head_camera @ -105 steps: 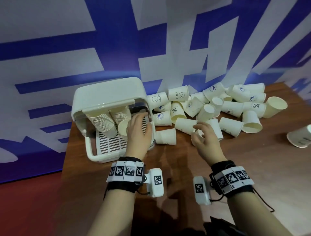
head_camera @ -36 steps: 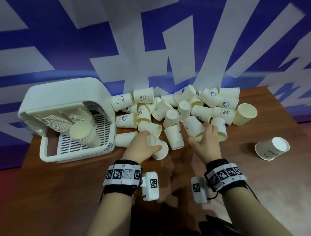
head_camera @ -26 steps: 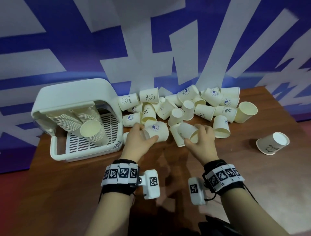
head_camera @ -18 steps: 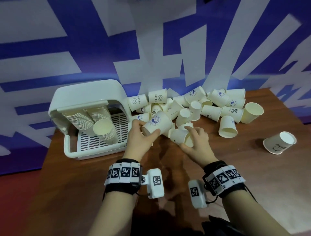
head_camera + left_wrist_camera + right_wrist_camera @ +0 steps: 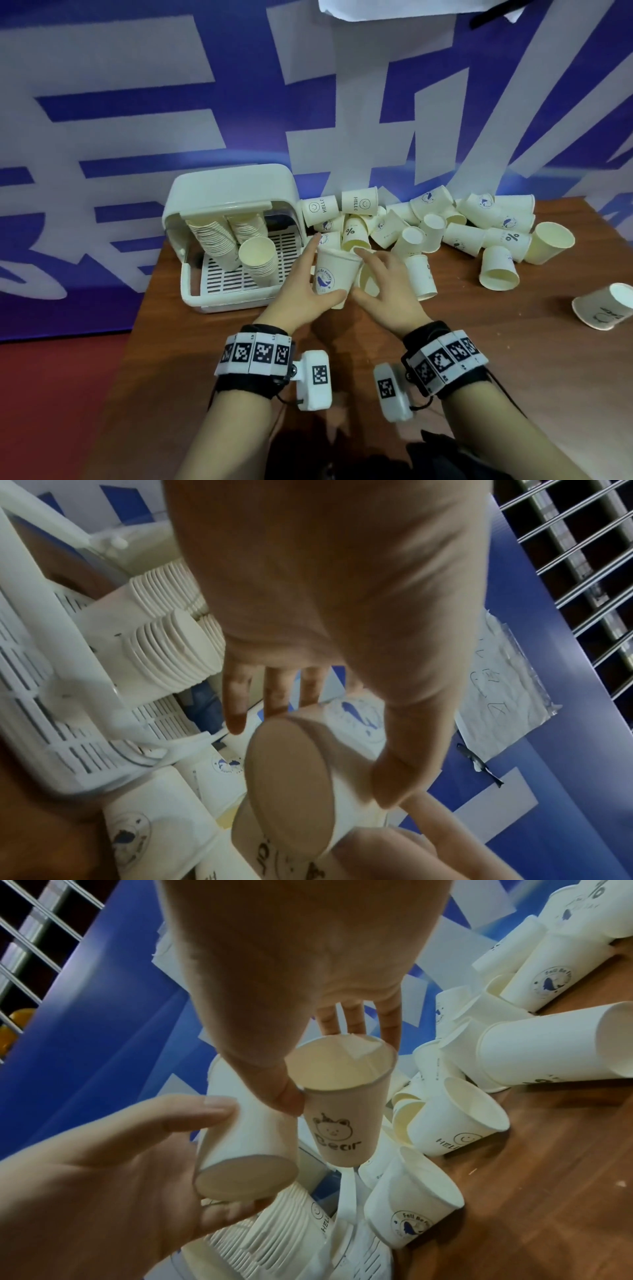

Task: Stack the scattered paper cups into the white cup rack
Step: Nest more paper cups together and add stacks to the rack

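My left hand (image 5: 329,267) grips a white paper cup with a blue whale logo (image 5: 334,277), mouth up, thumb on one side and fingers on the other. Its base (image 5: 291,783) fills the left wrist view. Right beside it my right hand (image 5: 363,274) pinches a cup printed "Bear" (image 5: 342,1123) near its rim. The two cups almost touch, just right of the white cup rack (image 5: 233,301). The rack lies open with leaning cup stacks (image 5: 257,253) inside. The scattered cup pile (image 5: 462,236) lies behind both hands.
The wooden table (image 5: 479,359) ends at its left edge just past the rack, with red floor beyond. One cup (image 5: 603,308) lies alone at the far right. A blue and white patterned wall stands directly behind the rack and pile.
Each hand has lifted a cup out of the pile. Both cups have come together near the rack's right side, the whale cup now turned mouth up.
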Motion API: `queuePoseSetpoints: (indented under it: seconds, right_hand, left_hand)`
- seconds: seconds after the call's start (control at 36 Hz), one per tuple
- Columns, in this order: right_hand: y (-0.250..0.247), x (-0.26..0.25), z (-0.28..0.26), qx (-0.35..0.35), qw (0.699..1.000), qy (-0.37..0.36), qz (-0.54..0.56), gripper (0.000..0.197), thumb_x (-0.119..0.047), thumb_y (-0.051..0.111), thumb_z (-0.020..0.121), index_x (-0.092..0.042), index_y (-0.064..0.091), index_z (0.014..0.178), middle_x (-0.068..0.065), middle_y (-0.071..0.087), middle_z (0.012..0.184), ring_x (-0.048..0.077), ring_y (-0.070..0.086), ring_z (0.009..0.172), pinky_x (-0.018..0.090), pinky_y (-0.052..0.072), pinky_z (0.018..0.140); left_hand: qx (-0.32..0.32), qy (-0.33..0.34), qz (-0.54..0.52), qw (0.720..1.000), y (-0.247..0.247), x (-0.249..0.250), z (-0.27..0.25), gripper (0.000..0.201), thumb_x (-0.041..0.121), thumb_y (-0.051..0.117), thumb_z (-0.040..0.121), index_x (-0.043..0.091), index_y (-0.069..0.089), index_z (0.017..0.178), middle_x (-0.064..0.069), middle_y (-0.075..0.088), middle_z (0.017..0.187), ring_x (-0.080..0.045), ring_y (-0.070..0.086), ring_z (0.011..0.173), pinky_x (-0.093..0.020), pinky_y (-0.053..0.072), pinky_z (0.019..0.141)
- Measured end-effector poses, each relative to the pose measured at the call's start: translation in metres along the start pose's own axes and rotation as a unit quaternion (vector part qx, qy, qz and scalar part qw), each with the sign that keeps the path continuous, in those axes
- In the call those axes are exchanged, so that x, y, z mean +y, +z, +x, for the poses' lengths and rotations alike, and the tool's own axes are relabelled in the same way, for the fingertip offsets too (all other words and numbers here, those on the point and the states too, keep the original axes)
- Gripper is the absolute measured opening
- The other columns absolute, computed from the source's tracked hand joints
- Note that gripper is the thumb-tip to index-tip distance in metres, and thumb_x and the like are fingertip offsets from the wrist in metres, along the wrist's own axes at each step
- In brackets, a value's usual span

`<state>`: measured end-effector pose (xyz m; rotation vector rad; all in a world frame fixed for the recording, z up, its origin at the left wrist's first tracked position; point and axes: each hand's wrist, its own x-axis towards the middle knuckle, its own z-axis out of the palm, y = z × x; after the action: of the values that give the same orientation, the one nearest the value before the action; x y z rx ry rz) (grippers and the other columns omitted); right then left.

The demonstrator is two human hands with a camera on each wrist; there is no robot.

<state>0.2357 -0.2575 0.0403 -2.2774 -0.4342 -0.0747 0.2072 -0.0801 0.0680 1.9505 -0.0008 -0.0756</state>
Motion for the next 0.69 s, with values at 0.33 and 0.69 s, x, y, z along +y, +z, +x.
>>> queuePoseSetpoints:
  seconds: [0.33, 0.69]
  right_hand:
    - [0.024, -0.031, 0.004, -0.015, 0.999, -0.034, -0.007, 0.066, -0.029, 0.065, 0.086, -0.022, 0.035, 0.144, 0.008, 0.041, 0.134, 0.022, 0.034, 0.127, 0.027, 0.024, 0.105]
    - [0.051, -0.052, 0.014, 0.044, 0.995, 0.059, 0.075, 0.081, -0.030, 0.074, 0.079, -0.007, 0.029, 0.143, 0.005, 0.037, 0.138, 0.016, 0.034, 0.129, 0.019, 0.024, 0.101]
  left_hand:
    - [0.070, -0.006, 0.032, 0.997, -0.031, -0.013, -0.004, 0.056, 0.033, 0.076, 0.079, 0.025, 0.043, 0.124, 0.003, 0.050, 0.127, -0.014, 0.051, 0.113, -0.037, 0.047, 0.097]
    - [0.190, -0.005, -0.028, 0.981, -0.088, -0.031, -0.005, 0.046, 0.021, 0.076, 0.077, 0.026, 0.041, 0.105, 0.001, 0.049, 0.117, -0.018, 0.049, 0.112, -0.048, 0.047, 0.095]
